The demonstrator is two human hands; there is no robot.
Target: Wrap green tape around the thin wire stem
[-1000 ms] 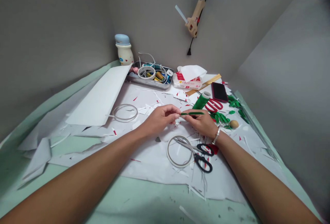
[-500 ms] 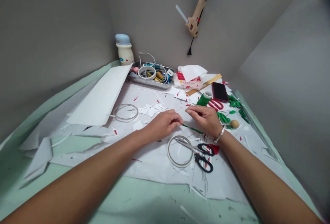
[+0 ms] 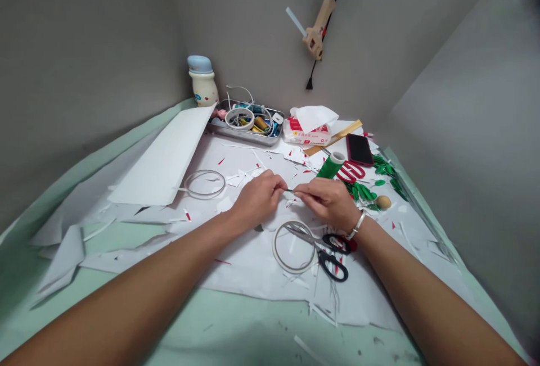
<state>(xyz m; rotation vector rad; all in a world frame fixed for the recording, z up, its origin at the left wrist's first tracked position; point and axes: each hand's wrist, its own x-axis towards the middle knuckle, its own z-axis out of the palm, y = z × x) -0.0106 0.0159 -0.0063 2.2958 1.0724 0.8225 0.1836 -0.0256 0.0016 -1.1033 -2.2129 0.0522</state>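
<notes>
My left hand (image 3: 261, 197) pinches one end of a thin green strip (image 3: 289, 190), possibly a wrapped wire. Close by on its right, my right hand (image 3: 327, 200) has its fingertips closed on the same strip, most of which is hidden by the fingers. Just behind the right hand stands a spool of green thread (image 3: 329, 166), tilted. Below the hands, black-handled scissors (image 3: 333, 265) lie across a roll of tape (image 3: 275, 251). Green leaf-shaped pieces (image 3: 360, 191) and a small tan ball (image 3: 383, 202) are to the right of my right hand.
A metal tray (image 3: 248, 136) with thread spools and a tissue pack (image 3: 306, 132) stand at the back. A phone (image 3: 359, 149) and red-handled scissors (image 3: 351, 172) lie right. White card (image 3: 164, 158) and another tape ring (image 3: 223, 177) are left. A glue gun (image 3: 315, 37) hangs above.
My right hand has moved left and slightly down, bringing its fingertips onto the green strip beside my left fingers. The left hand has shifted slightly up and left.
</notes>
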